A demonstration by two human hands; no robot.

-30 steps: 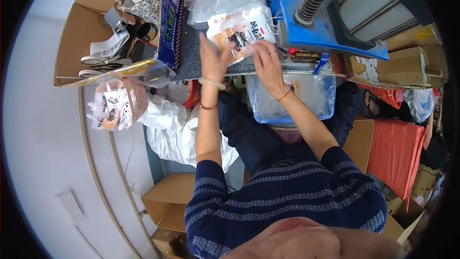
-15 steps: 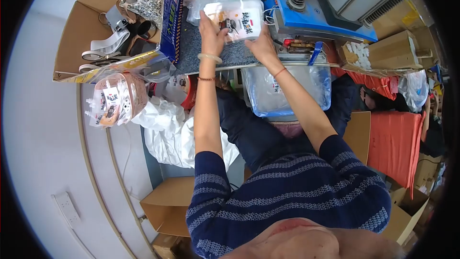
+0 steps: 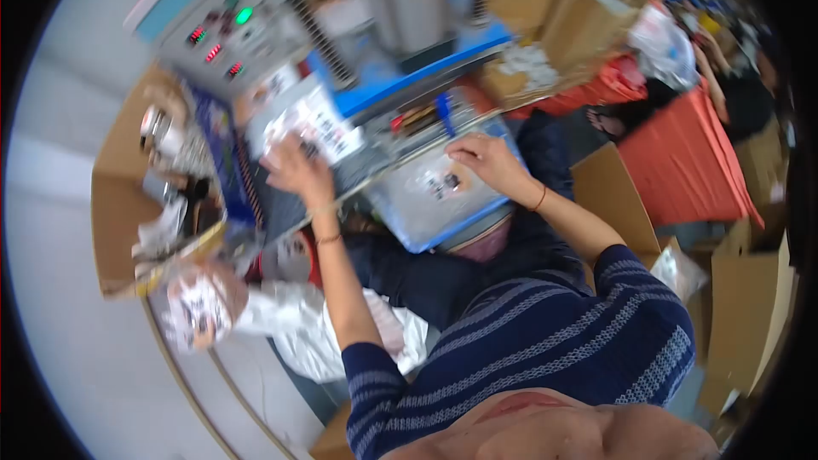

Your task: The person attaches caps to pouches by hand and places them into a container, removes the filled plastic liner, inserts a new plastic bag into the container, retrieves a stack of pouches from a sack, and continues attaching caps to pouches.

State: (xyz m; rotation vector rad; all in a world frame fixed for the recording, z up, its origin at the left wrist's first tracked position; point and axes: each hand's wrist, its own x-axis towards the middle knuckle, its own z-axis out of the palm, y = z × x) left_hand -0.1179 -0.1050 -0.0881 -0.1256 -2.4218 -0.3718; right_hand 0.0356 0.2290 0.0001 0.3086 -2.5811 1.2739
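My left hand [image 3: 298, 172] is at the near-left edge of a stack of white printed pouches [image 3: 328, 129] on the worktop, its fingers spread and smeared by motion. It touches or nearly touches the stack. My right hand [image 3: 490, 162] hovers over a blue-rimmed tub [image 3: 419, 247] by my lap. Its fingers are bunched together, and nothing shows in them. Inside the tub lies clear plastic with a printed pouch [image 3: 446, 184] on top.
A press machine with a blue plate [image 3: 417, 72] and a lit control panel [image 3: 217, 34] stands behind the worktop. At the left are a cardboard box [image 3: 119, 204] and a container of spouted pouches [image 3: 204, 307]. Red wrapped bundles [image 3: 682, 158] lie at the right.
My view has turned and the control panel has come into sight. Both hands have let go of the pouch stack; the right hand has moved away from it to above the tub.
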